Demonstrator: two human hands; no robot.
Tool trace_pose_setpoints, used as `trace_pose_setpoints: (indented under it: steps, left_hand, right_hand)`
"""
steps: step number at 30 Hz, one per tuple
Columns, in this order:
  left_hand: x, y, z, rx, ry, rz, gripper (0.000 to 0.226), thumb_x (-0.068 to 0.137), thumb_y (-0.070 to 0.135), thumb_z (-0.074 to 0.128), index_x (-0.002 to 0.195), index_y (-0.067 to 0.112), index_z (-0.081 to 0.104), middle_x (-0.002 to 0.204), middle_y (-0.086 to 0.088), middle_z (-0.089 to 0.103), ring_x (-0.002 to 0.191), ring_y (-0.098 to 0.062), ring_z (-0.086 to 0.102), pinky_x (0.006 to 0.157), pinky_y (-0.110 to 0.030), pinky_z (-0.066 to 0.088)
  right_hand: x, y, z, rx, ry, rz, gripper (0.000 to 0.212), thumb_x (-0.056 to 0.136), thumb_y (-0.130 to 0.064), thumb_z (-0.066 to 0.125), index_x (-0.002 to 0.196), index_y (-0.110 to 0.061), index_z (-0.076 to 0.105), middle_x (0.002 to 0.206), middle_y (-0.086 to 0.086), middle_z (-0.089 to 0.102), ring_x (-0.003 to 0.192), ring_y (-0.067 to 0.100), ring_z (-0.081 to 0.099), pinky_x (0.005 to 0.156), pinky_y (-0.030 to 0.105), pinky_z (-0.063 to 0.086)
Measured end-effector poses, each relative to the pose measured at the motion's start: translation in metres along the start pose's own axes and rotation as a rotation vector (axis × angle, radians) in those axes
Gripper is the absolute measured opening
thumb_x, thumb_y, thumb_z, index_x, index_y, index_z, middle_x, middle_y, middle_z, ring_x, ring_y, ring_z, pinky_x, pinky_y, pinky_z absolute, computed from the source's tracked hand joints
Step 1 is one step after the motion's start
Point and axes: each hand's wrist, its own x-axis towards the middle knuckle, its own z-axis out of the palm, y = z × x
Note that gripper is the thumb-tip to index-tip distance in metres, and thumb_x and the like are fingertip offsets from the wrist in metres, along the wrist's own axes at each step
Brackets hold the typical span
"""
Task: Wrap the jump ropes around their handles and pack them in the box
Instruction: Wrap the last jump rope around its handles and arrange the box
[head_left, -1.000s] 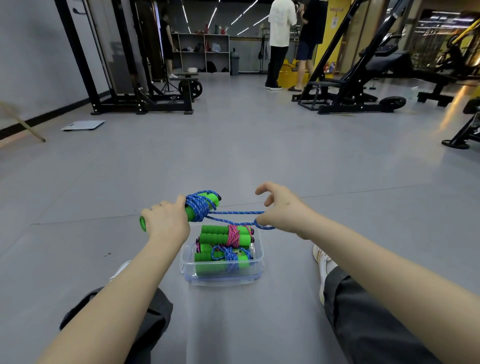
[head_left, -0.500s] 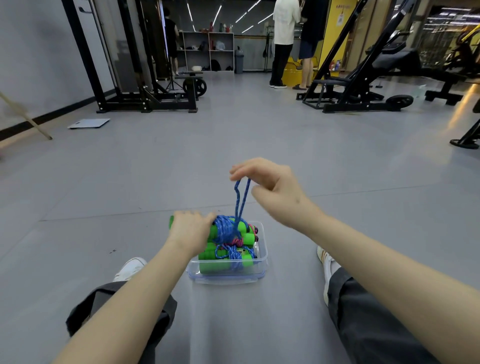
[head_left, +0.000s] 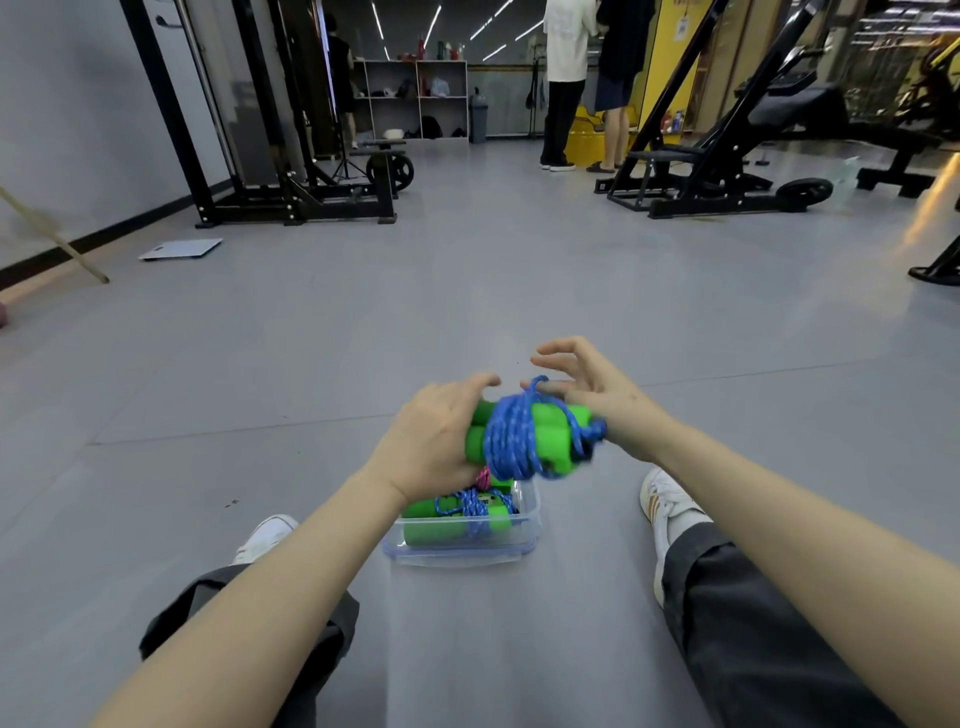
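- Sitting on the grey floor (head_left: 467, 312) with my legs spread, I see my left shoe (head_left: 267, 538) down at the left.
- My left hand (head_left: 434, 436) grips the left ends of the two green handles (head_left: 550, 421). My fingers curl over their top and my palm covers their ends.
- The handles lie side by side, roughly level, held in the air just above the box.
- The blue rope (head_left: 506, 441) is wound in many turns round the middle of both handles. A small loop sticks up at the top of the coil, and a short length runs off to the right end of the handles.
- The clear plastic box (head_left: 530, 530) stands on the floor between my legs, below the bundle I hold. In it lie packed bundles (head_left: 452, 519) of green handles, one wrapped in blue and one in a pink cord (head_left: 484, 475).
- My right hand (head_left: 602, 397) is spread wide with loose, slightly bent fingers, and its lower fingers lie on the top right of the bundle, beside the loop. I cannot tell if the loop sits round a finger.
- My right shoe (head_left: 670, 506) rests on the floor to the right of the box.
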Motion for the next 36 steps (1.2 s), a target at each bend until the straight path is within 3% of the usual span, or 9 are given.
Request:
trace_pose_setpoints:
  steps: [4,9,14,17,20,25,27,30,36]
  left_hand:
    - [0.001,0.001,-0.011,-0.129,0.046,-0.316,0.055,0.074,0.017,0.061,0.124,0.017,0.038,0.086,-0.001,0.065,0.075,-0.034,0.06,0.064,-0.034,0.043]
    - [0.013,0.015,-0.002,-0.539,0.008,-0.705,0.039,0.075,0.015,0.064,0.11,0.023,0.048,0.079,-0.003,0.064,0.074,-0.031,0.06,0.067,-0.042,0.051]
    - [0.024,0.029,-0.009,-1.149,-0.081,-1.0,0.006,0.085,0.005,0.057,0.091,0.003,0.056,0.063,-0.004,0.063,0.05,-0.014,0.058,0.053,-0.026,0.05]
    - [0.026,0.032,-0.01,-1.375,-0.108,-1.123,0.006,0.089,0.008,0.054,0.091,0.004,0.057,0.065,-0.005,0.065,0.054,-0.014,0.064,0.055,-0.026,0.055]
    - [0.028,0.03,-0.011,-1.439,-0.153,-1.162,0.007,0.089,0.01,0.053,0.091,0.006,0.059,0.073,-0.008,0.068,0.06,-0.014,0.065,0.063,-0.031,0.057]
    - [0.025,0.019,-0.025,-1.44,-0.257,-1.175,0.015,0.089,0.013,0.053,0.09,0.005,0.064,0.076,-0.006,0.068,0.063,-0.014,0.067,0.067,-0.028,0.056]
    - [0.023,0.018,-0.027,-1.488,-0.244,-1.161,0.014,0.09,0.011,0.051,0.094,0.004,0.063,0.076,-0.004,0.071,0.064,-0.015,0.069,0.066,-0.029,0.057]
    - [0.024,0.02,-0.029,-1.516,-0.284,-1.124,0.013,0.091,0.009,0.05,0.096,0.005,0.061,0.076,-0.003,0.072,0.065,-0.016,0.069,0.064,-0.029,0.058]
    - [0.027,0.03,-0.027,-1.425,-0.295,-1.097,0.024,0.088,0.005,0.054,0.112,0.004,0.053,0.078,-0.007,0.069,0.06,-0.019,0.067,0.051,-0.028,0.054]
  right_hand:
    - [-0.007,-0.001,-0.011,-0.024,-0.001,0.045,0.039,0.086,0.01,0.043,0.114,-0.016,0.044,0.112,-0.001,0.061,0.078,0.014,0.064,0.064,0.017,0.04]
    - [-0.008,0.002,0.022,-0.043,0.0,0.074,0.031,0.082,0.006,0.056,0.106,-0.013,0.048,0.099,0.004,0.055,0.08,0.016,0.055,0.068,0.016,0.045]
    - [-0.004,-0.005,0.024,-0.065,0.061,0.087,0.009,0.086,-0.006,0.06,0.093,-0.012,0.059,0.076,0.004,0.055,0.07,0.012,0.051,0.064,0.015,0.04]
    - [0.0,-0.007,0.023,-0.423,0.123,0.0,0.019,0.087,-0.013,0.059,0.071,-0.02,0.05,0.061,-0.003,0.039,0.061,0.016,0.037,0.056,0.027,0.029]
    - [0.0,-0.007,0.023,-0.811,0.155,-0.113,0.037,0.094,-0.019,0.046,0.06,-0.024,0.034,0.058,-0.008,0.035,0.073,0.022,0.035,0.067,0.031,0.024]
    - [-0.005,-0.016,0.003,-0.879,0.131,-0.271,0.027,0.096,-0.024,0.047,0.078,-0.008,0.058,0.065,-0.003,0.046,0.084,0.014,0.033,0.076,0.026,0.02]
    - [-0.005,-0.026,-0.001,-0.79,0.1,-0.261,0.031,0.096,-0.023,0.047,0.069,-0.009,0.053,0.061,0.002,0.05,0.071,0.007,0.04,0.068,0.023,0.028]
    - [-0.005,-0.035,-0.004,-0.45,0.26,-0.261,0.032,0.093,-0.019,0.053,0.064,-0.009,0.06,0.057,0.005,0.057,0.052,0.004,0.048,0.061,0.024,0.042]
    - [-0.01,-0.035,0.016,-0.402,0.396,-0.398,0.023,0.092,-0.013,0.053,0.078,0.0,0.066,0.065,0.008,0.063,0.064,0.018,0.051,0.061,0.029,0.04]
